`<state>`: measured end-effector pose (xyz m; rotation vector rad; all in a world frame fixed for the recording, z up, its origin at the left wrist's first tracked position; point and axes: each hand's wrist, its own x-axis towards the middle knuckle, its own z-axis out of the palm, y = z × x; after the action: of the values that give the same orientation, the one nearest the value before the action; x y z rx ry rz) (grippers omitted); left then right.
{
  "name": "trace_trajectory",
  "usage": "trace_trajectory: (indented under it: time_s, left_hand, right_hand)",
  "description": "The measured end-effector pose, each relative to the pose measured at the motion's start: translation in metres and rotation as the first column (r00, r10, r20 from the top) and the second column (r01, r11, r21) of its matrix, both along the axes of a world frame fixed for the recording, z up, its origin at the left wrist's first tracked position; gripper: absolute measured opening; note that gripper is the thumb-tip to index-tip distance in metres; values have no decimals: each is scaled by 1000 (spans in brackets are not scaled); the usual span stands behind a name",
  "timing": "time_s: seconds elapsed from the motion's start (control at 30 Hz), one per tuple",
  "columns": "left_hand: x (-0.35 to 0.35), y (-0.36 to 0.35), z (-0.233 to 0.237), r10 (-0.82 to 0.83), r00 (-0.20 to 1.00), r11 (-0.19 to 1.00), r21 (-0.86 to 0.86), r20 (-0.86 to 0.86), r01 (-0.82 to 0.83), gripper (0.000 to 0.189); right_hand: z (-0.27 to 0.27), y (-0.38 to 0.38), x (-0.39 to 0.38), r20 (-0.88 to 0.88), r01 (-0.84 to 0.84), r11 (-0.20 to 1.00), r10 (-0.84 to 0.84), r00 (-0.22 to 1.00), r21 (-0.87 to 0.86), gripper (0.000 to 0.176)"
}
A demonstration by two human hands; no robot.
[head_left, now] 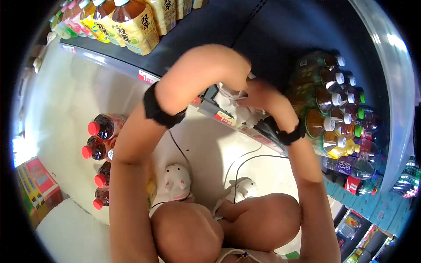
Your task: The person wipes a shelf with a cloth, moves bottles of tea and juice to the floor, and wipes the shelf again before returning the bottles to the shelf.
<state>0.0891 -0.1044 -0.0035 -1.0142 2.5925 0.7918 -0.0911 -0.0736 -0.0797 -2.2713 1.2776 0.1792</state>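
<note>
A crumpled whitish cloth (239, 105) hangs at the front edge of the dark shelf (258, 39), just over the price-label strip. My left hand (226, 65) comes in from the left, its fingers bent down and closed on the cloth's upper part. From the other side my right hand (262, 94) grips the cloth too, close against the left. Both hands are slightly blurred, and most fingertips are hidden. Each wrist wears a black band.
Yellow-labelled drink bottles (138, 28) line the shelf's far left. Several amber bottles with white caps (322, 120) stand on the right. Red-capped dark bottles (105, 127) are on the floor at left. A black cable (245, 158) crosses the floor near my white shoes (177, 179).
</note>
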Motion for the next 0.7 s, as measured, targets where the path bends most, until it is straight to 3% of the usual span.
trace_trajectory:
  time_s: [0.07,0.13,0.2,0.23,0.33,0.37,0.47,0.57,0.67,0.7]
  left_hand:
    - [22,12,26,25,989,988,-145,-149,-47,37]
    - [53,30,27,16,837,930,-299,-547,-214,34]
    - [76,51,36,139,789,913,-231,-599,-337,32]
    - [84,59,36,211,782,890,-215,-587,-402,33]
    - [102,67,-3,451,543,758,-17,-708,-652,35]
    - [104,68,-20,536,426,651,36,-729,-758,35]
    - [121,67,-68,579,558,492,-292,-594,-820,48]
    - [129,65,-115,511,667,506,-437,-543,-744,60]
    - [120,67,-114,594,636,588,-273,-492,-761,63]
    - [112,69,-104,546,655,654,-222,-522,-723,64]
  right_hand:
    - [-25,15,-1,-30,64,979,-71,997,-195,48]
    - [-29,28,7,-85,94,934,-131,988,-344,36]
    - [-24,36,25,-173,77,885,-174,969,-459,20]
    - [-29,34,34,-270,90,898,-224,937,-431,19]
    - [-36,17,70,28,121,891,-121,992,-437,19]
    - [-38,9,88,150,111,891,-50,988,-440,21]
    - [-62,-25,148,433,-11,884,240,869,-468,32]
    - [-72,-39,179,399,-17,839,276,874,-543,33]
    - [-74,-36,164,386,-40,884,244,890,-465,35]
    - [-61,-26,150,350,-64,915,217,911,-398,37]
